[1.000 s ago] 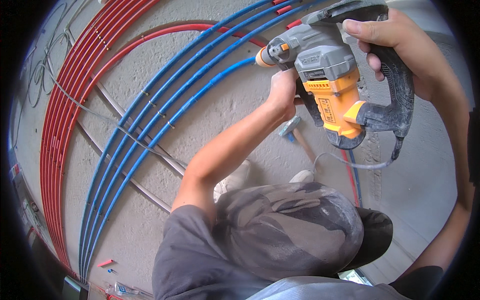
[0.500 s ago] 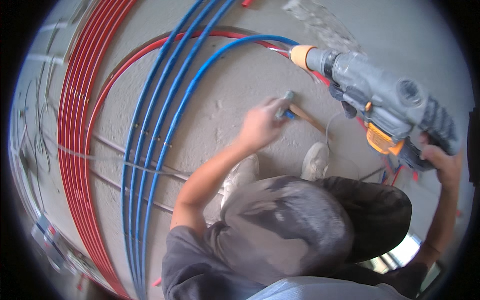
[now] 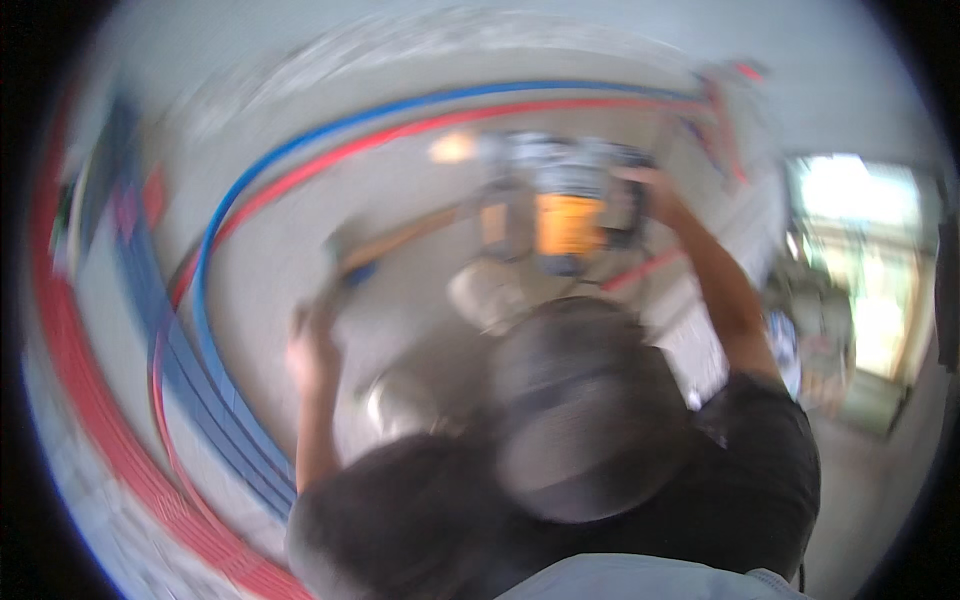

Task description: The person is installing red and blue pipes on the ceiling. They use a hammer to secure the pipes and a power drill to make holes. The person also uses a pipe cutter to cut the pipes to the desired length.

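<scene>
My right hand [image 3: 648, 190] is wrapped round the rear handle of a grey and orange rotary hammer drill [image 3: 570, 180]. The drill is level, its orange-tipped nose pointing left, low over the floor beyond my knees. My left hand [image 3: 314, 350] is at the left, smeared by motion, so its fingers and anything in them cannot be made out. Just beyond it lies a hammer [image 3: 400, 235] with a wooden handle, a small blue thing [image 3: 360, 272] beside its head.
A blue pipe [image 3: 330, 125] and a red pipe [image 3: 400, 130] curve across the concrete floor. Bundled red pipes [image 3: 95, 390] and blue pipes [image 3: 190, 370] run along the left. My shoes [image 3: 400, 402] are near the hammer. Piled items [image 3: 815, 320] stand by a bright opening at right.
The view has swung round, shifting everything in it. The drill now appears nearer the middle, still in my right hand. My left hand has come away from the hammer head.
</scene>
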The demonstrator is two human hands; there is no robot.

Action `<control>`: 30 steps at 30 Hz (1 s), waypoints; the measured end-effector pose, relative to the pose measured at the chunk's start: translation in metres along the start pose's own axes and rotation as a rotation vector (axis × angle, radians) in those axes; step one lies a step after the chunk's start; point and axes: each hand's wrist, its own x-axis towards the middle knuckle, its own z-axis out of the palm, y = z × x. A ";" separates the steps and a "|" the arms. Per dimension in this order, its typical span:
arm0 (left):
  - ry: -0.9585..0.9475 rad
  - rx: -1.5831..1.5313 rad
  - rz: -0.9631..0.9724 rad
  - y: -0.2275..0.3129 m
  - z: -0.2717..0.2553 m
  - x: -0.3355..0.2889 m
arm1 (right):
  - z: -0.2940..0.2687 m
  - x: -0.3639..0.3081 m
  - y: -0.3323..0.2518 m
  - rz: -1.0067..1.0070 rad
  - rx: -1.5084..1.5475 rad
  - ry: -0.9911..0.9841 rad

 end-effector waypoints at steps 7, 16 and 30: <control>-0.072 0.131 -0.079 -0.035 0.006 0.019 | 0.006 0.080 0.027 0.210 0.291 -0.160; -0.166 0.274 -0.276 -0.034 -0.007 0.035 | -0.001 0.119 0.152 -0.399 -0.648 0.311; -0.343 0.414 -0.300 -0.002 -0.059 0.084 | -0.105 -0.010 0.310 0.204 -0.345 0.984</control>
